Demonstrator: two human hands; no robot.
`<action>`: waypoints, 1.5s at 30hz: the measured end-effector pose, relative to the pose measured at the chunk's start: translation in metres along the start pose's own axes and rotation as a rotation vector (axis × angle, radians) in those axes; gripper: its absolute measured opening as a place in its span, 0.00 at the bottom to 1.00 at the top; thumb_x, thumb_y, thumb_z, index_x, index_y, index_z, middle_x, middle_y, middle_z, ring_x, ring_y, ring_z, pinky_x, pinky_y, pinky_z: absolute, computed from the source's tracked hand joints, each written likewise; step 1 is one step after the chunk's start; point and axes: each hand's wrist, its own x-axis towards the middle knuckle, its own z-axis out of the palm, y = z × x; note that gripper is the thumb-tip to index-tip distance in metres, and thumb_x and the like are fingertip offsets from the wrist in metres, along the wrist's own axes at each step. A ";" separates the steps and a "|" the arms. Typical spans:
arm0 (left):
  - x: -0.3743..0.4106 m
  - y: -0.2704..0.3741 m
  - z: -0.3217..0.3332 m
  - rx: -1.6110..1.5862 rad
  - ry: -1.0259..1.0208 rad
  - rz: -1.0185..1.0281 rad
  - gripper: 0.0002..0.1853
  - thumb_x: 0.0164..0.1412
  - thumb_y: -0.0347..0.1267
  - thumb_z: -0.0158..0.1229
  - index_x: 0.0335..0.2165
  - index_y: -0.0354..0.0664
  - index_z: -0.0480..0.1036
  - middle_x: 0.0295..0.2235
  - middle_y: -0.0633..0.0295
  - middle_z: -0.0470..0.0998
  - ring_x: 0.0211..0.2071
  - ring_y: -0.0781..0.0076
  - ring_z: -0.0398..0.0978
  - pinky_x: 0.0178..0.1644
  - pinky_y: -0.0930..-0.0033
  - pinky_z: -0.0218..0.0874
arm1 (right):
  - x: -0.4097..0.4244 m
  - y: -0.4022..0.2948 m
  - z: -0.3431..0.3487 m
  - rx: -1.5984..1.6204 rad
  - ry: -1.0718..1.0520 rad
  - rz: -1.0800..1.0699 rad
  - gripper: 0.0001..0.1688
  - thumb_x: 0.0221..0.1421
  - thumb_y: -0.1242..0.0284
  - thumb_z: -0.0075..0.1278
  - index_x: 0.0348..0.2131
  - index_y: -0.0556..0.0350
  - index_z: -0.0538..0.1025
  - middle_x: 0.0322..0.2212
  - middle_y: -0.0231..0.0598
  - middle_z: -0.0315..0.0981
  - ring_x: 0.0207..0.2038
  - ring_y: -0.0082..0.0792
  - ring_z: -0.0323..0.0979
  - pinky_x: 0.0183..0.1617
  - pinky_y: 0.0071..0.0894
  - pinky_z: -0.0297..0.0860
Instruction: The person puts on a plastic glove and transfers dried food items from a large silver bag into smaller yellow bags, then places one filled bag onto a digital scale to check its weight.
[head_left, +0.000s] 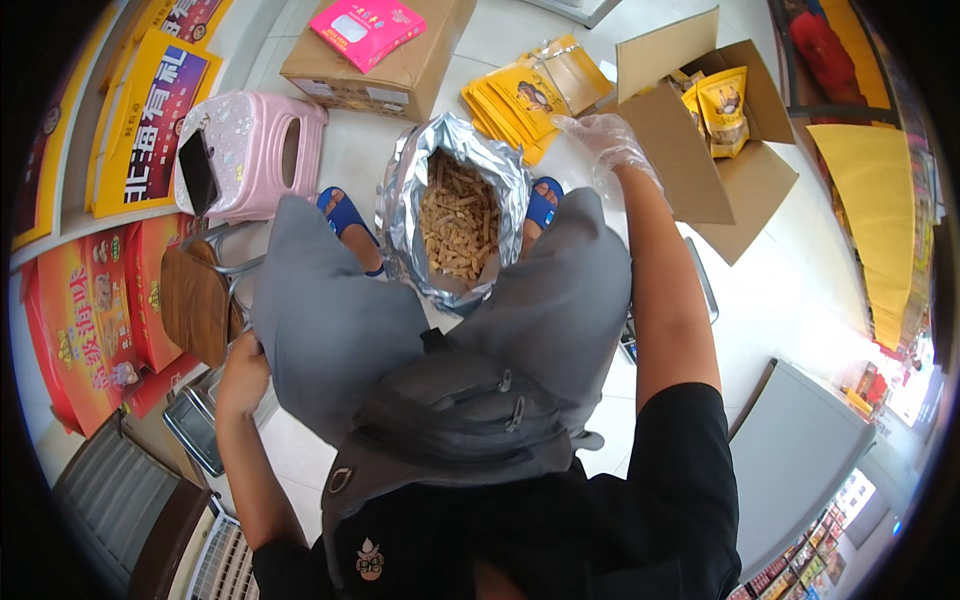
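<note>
A large foil-lined bag (390, 217) stands open on the floor between the feet, with dried strip-like food pieces (459, 217) inside. My right hand (611, 142), in a clear plastic glove, reaches out beside a stack of yellow pouches (517, 97); its fingertips are close to the stack's edge, and whether they touch it cannot be told. My left hand (244, 375) is bare, its fingers curled down by the left knee, at the edge of a stool or chair; what it grips is hidden. An open cardboard box (675, 150) at the right holds filled yellow pouches (724, 112).
A pink plastic stool (262, 150) bears a dark phone (196, 174). Behind the foil bag is a closed carton (375, 82) with a pink box (367, 30) on it. Red gift bags (90, 322) and a wooden-seated chair (199, 300) stand at the left.
</note>
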 end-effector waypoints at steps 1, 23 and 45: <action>0.003 0.007 0.002 -0.168 0.078 0.048 0.37 0.57 0.28 0.59 0.65 0.39 0.59 0.60 0.48 0.70 0.51 0.64 0.74 0.57 0.67 0.61 | 0.009 -0.009 0.001 -0.004 0.006 0.042 0.44 0.54 0.32 0.47 0.42 0.53 0.83 0.41 0.52 0.80 0.49 0.50 0.76 0.55 0.43 0.68; 0.166 0.130 0.074 -0.019 0.335 0.150 0.10 0.64 0.29 0.62 0.42 0.36 0.74 0.21 0.75 0.67 0.24 0.91 0.60 0.28 0.82 0.50 | 0.149 -0.016 0.145 -0.133 0.127 -0.075 0.39 0.56 0.39 0.50 0.51 0.52 0.76 0.49 0.47 0.77 0.53 0.46 0.74 0.54 0.44 0.70; 0.203 0.137 0.133 0.580 0.193 0.274 0.12 0.61 0.35 0.61 0.31 0.34 0.77 0.18 0.51 0.74 0.18 0.64 0.69 0.27 0.62 0.59 | 0.167 0.035 0.145 -0.304 0.003 -0.037 0.33 0.65 0.45 0.41 0.59 0.41 0.71 0.54 0.49 0.72 0.59 0.47 0.69 0.62 0.42 0.64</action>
